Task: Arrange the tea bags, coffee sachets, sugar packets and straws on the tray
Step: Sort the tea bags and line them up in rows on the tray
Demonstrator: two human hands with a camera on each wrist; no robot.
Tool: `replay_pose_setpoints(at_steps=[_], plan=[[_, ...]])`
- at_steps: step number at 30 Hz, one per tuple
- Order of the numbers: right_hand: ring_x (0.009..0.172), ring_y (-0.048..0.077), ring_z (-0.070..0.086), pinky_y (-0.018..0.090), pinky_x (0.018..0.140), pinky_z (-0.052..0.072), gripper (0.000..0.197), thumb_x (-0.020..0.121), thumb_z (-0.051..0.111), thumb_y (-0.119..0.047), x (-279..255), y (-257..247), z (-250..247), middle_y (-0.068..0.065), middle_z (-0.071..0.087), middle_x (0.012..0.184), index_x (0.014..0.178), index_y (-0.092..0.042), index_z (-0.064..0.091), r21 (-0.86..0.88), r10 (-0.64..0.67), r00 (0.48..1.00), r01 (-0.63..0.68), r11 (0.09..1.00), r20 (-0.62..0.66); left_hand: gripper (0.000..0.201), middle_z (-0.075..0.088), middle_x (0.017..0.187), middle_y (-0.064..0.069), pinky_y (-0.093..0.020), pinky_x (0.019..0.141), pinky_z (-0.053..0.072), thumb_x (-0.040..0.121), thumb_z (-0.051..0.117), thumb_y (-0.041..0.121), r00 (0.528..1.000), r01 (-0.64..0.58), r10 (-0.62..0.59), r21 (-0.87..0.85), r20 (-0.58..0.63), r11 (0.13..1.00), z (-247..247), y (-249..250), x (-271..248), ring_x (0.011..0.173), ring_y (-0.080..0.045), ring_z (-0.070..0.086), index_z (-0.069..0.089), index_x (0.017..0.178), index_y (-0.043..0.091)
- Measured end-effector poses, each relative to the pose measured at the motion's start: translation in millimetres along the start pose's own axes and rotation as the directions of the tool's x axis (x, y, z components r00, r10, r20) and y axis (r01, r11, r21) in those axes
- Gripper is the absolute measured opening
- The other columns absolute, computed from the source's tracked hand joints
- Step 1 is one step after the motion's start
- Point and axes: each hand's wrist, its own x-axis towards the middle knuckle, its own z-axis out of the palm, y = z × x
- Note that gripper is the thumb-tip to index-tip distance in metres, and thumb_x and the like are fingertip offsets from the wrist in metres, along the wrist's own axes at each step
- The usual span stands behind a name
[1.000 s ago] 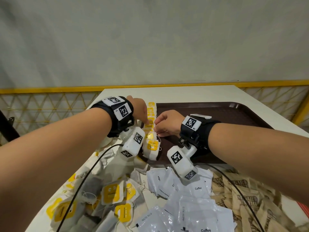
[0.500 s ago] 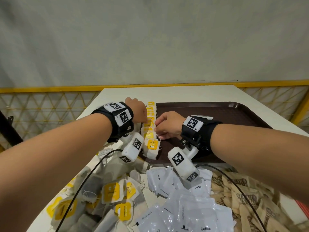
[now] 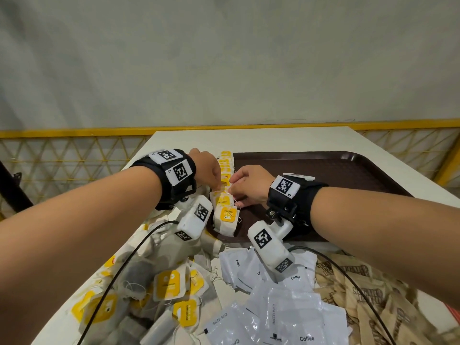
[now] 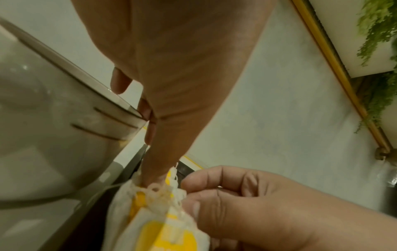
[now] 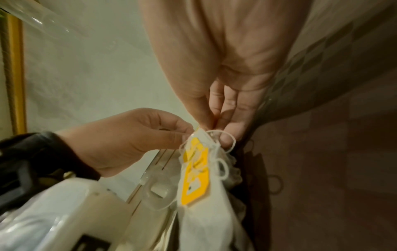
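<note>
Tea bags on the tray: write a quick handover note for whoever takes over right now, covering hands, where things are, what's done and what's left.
Left hand: pinching the top of a tea bag in the row along the tray's left edge.
Right hand: pinching the same spot from the other side.
Tray: holds only that row of tea bags; the rest is bare.
Done: one row of tea bags stood up.
Left: the loose tea bags near left, the white coffee sachets near centre and the brown packets near right all lie on the table off the tray. No straws are in view.
</note>
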Motion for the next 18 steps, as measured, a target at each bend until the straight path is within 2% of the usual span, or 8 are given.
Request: replay_pose_setpoints(at_steps=[4,7,10,13,15,18], plan=[[0.050,0.019,0.055,0.022,0.041,0.052,0.027,0.095,0.039,0.012,2.9,1.0,-0.8,0.014,0.052,0.069,0.079,-0.005,0.052,0.035,0.033,0.999,-0.033,0.999,-0.013,0.024,0.063,0.120,0.007,-0.010,0.056,0.013,0.089,0.063,0.034,1.000,-0.027,0.027,0.053,0.011,0.998,-1.8,1.0,1.7,0.115,-0.015,0.046,0.070,0.111,0.026],[0.053,0.015,0.056,0.023,0.050,0.055,0.018,0.095,0.048,0.004,7.3,1.2,-1.9,0.011,0.055,0.069,0.085,-0.006,0.058,-0.066,-0.001,0.999,-0.002,0.998,-0.040,0.023,0.063,0.118,0.007,-0.010,0.056,0.015,0.089,0.063,0.031,0.998,-0.060,0.058,0.079,0.023,0.995,-4.1,0.7,0.8,0.111,-0.014,0.048,0.070,0.110,0.027],[0.055,0.013,0.053,0.024,0.056,0.054,0.010,0.094,0.056,-0.002,12.5,-0.1,-1.9,0.007,0.056,0.068,0.095,-0.010,0.062,-0.125,-0.007,1.000,0.004,0.992,-0.022,0.022,0.063,0.118,0.007,-0.009,0.057,0.015,0.089,0.062,0.030,0.996,-0.079,0.075,0.095,0.038,0.992,-5.0,0.0,0.0,0.100,-0.010,0.044,0.070,0.109,0.027],[0.059,0.012,0.052,0.025,0.058,0.053,0.013,0.091,0.062,-0.006,14.2,-3.1,-0.7,0.005,0.056,0.072,0.084,-0.016,0.063,-0.194,0.003,1.000,0.000,0.981,0.014,0.023,0.061,0.120,0.008,-0.011,0.056,0.013,0.089,0.063,0.031,0.998,-0.068,0.067,0.121,0.019,0.990,-5.7,0.8,-0.3,0.099,-0.009,0.040,0.070,0.111,0.027],[0.061,0.013,0.051,0.024,0.057,0.051,0.018,0.090,0.063,-0.004,14.4,-5.8,-0.9,0.005,0.055,0.072,0.076,-0.015,0.059,-0.217,0.012,1.000,-0.006,0.976,0.029,0.024,0.060,0.119,0.007,-0.013,0.056,0.014,0.089,0.064,0.034,0.999,-0.046,0.046,0.139,-0.001,0.989,-6.2,1.3,0.6,0.100,-0.010,0.038,0.070,0.111,0.027],[0.059,0.015,0.050,0.025,0.055,0.049,0.025,0.090,0.056,0.005,12.6,-8.8,-1.5,0.009,0.053,0.070,0.071,-0.011,0.055,-0.185,0.037,0.999,-0.032,0.982,0.023,0.024,0.060,0.117,0.006,-0.022,0.067,0.023,0.085,0.067,0.040,0.999,0.001,0.004,0.152,-0.032,0.988,-5.8,0.6,4.5,0.108,-0.015,0.038,0.071,0.106,0.029]])
